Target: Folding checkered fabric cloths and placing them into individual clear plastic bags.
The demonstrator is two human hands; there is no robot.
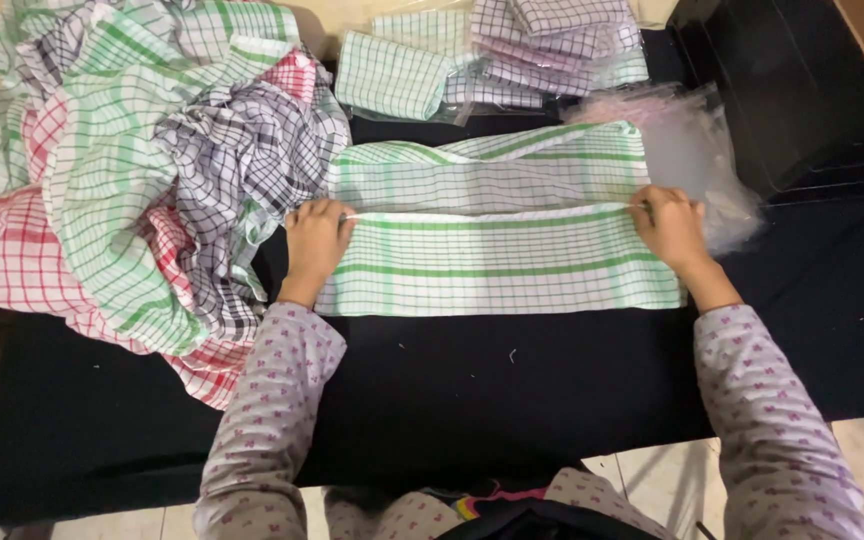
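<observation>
A green-and-white checked cloth (497,215) lies spread across a black table (472,380), folded lengthwise with its folded edge running between my hands. My left hand (314,243) pinches the left end of that edge. At the right end, my right hand (672,228) pinches the same edge. Both arms wear grey sleeves with pink dots.
A heap of loose checked cloths (142,160) in green, red and black lies at the left. Folded cloths in clear bags (492,55) sit at the back. Empty clear plastic bags (697,150) lie beside my right hand. Tiled floor shows below the table's near edge.
</observation>
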